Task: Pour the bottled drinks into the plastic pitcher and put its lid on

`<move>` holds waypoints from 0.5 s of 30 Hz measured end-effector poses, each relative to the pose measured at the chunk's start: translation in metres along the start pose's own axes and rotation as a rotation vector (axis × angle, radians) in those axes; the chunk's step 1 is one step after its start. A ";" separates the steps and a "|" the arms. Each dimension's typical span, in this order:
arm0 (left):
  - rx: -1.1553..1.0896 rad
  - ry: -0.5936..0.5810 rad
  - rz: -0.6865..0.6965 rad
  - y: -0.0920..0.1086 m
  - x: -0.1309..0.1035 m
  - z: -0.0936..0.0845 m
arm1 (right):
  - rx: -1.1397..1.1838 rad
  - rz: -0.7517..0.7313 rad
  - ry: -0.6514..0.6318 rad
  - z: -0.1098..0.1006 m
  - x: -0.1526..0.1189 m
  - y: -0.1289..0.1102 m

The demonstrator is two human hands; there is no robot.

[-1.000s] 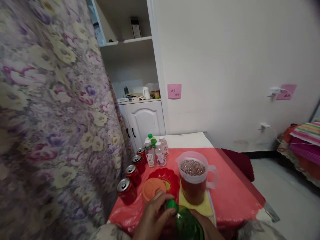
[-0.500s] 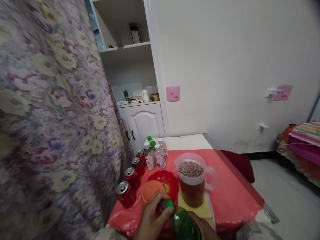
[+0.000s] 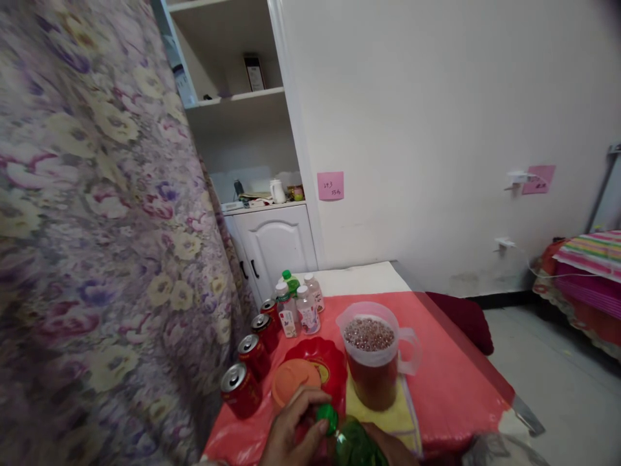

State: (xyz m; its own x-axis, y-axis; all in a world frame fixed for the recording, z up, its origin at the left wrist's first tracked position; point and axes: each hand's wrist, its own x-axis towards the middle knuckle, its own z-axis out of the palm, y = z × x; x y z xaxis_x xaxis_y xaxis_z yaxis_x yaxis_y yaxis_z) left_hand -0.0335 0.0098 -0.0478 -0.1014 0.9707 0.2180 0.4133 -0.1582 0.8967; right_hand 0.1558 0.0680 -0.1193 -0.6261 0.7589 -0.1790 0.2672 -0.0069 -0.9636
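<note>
My left hand (image 3: 294,432) pinches a green bottle cap (image 3: 327,418) between thumb and fingers at the bottom of the view. Close to it, my right hand (image 3: 394,448) is wrapped around a green bottle (image 3: 356,443), its lower part cut off by the frame edge. Whether the cap still touches the bottle's neck I cannot tell. Just beyond stands a clear pitcher (image 3: 376,362) of frothy brown drink on a yellow cloth (image 3: 405,421). An orange lid (image 3: 294,382) lies partly over a red scalloped plate (image 3: 334,362), left of the pitcher.
Several red cans (image 3: 241,391) line the table's left edge. Behind them stand small clear bottles (image 3: 308,310) with white caps and a green-capped bottle (image 3: 290,279). A red cover (image 3: 451,388) lies over the table. A floral curtain (image 3: 107,259) hangs at left.
The view has shifted slightly, so things sit a little lower and further left. My left hand holds the cap at a slightly different angle; my right hand keeps its grip on the bottle.
</note>
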 end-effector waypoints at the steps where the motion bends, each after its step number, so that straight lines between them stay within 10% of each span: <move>1: -0.023 -0.029 0.009 0.000 -0.001 -0.001 | -0.010 0.013 -0.002 0.000 -0.001 -0.003; 15: -0.032 -0.029 -0.021 -0.005 -0.005 -0.001 | 0.006 -0.032 0.003 0.000 -0.003 0.000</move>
State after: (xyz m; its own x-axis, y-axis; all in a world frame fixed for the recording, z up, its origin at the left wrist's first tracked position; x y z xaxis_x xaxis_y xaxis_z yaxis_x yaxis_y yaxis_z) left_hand -0.0358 0.0061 -0.0535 -0.0830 0.9786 0.1884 0.3818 -0.1434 0.9130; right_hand 0.1579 0.0657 -0.1188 -0.6323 0.7605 -0.1480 0.2432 0.0134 -0.9699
